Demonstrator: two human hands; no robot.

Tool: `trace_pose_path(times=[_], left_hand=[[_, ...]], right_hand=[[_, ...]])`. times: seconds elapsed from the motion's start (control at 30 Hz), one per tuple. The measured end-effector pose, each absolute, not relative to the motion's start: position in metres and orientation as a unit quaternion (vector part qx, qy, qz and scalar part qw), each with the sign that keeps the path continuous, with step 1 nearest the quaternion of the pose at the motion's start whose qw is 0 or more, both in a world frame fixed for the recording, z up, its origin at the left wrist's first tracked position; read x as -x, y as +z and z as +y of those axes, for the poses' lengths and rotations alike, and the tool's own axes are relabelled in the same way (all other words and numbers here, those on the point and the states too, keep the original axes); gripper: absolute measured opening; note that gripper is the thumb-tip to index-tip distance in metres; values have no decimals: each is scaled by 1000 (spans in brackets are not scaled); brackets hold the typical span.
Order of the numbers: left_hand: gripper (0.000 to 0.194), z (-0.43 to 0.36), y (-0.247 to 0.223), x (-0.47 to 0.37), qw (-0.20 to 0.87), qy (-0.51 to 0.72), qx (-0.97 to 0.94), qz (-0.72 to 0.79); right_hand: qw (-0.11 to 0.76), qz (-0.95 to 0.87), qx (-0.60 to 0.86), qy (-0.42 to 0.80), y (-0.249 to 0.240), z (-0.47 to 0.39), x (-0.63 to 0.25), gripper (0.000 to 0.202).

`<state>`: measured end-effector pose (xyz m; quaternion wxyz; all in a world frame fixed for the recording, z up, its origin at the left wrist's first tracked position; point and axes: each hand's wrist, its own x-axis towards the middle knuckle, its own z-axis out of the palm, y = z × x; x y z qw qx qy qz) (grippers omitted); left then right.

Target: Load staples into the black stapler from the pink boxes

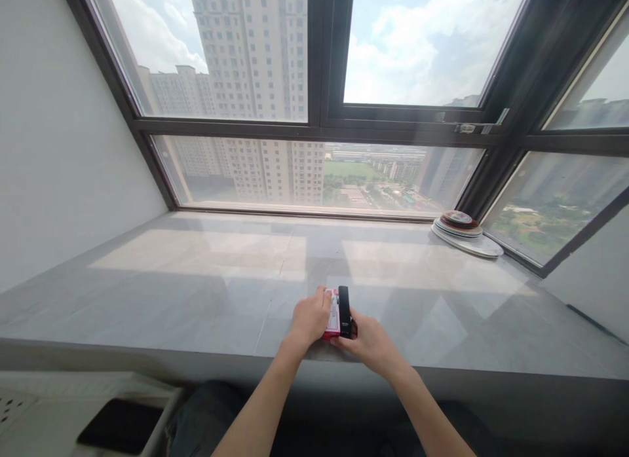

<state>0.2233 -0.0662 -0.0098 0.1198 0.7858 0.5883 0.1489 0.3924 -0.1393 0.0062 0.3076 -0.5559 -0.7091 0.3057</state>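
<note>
A small red and white box (pixel 333 316) is near the front edge of the sill, with a long black thing that looks like a stapler (pixel 344 311) against its right side. My left hand (pixel 311 318) grips the box from the left, its fingers over the upper part. From the right, my right hand (pixel 372 342) is closed around the near end of the black stapler, and its thumb reaches the box's red lower edge. Some right fingertips are hidden behind the stapler.
Both hands are over a pale tiled window sill (pixel 162 300). A stack of plates (pixel 464 234) is in the far right corner by the dark window frame (pixel 393 136). Below left, a white basket (pixel 54 404) holds a flat black object (pixel 120 425).
</note>
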Motion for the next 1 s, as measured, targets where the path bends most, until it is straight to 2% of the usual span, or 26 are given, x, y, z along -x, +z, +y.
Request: trace_pose_path(times=[0.5,1.0], left_hand=[[52,-67,-5,-223,138,156,-765,609],[47,-72,-3,-241,145,158,-738,639]], right_hand=[[312,-710,556,299,4,-140,-392,55],[292,-720,558,290,3,-134,-406,41]])
